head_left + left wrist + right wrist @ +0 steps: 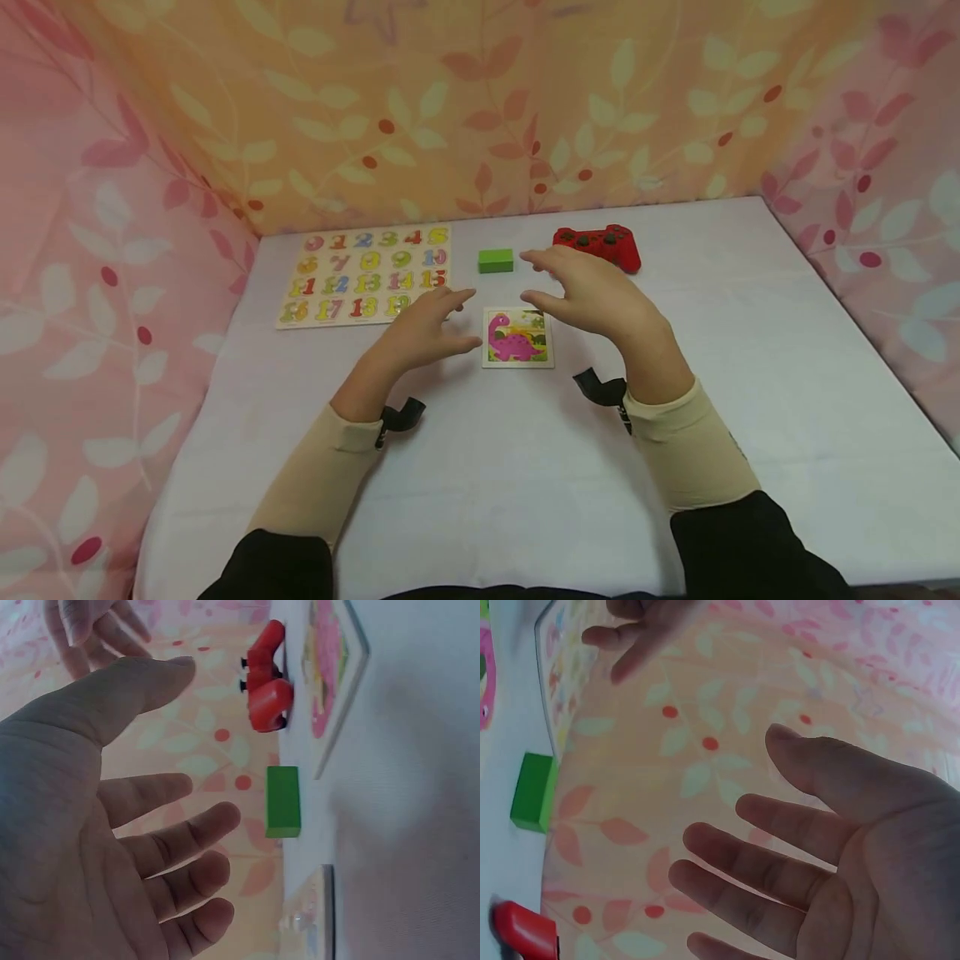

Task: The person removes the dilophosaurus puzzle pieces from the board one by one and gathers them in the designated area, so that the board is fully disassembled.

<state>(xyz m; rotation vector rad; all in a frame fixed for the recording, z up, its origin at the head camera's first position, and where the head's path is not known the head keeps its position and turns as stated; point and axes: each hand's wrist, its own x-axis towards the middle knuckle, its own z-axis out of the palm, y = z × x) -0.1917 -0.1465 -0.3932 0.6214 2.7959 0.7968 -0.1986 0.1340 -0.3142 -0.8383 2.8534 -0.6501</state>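
Observation:
Both hands hover above the table and hold nothing. In the head view the left hand (422, 332) is left of a small dinosaur picture puzzle (517, 337), its fingers spread and pointing right. The right hand (600, 292) hangs to the puzzle's upper right, fingers apart. The puzzle lies flat and shows a pink dinosaur in a pale frame. Behind it sits a green block (496, 261), between the two sets of fingertips. A red game controller (600, 243) lies behind the right hand, which partly covers it. Both wrist views show spread fingers with air between them.
A number puzzle board (345, 283) with colourful numerals lies at the back left, its lower right corner hidden by the left hand. The white-covered table (480, 483) is bounded by floral cloth walls (480, 108) at the back and sides.

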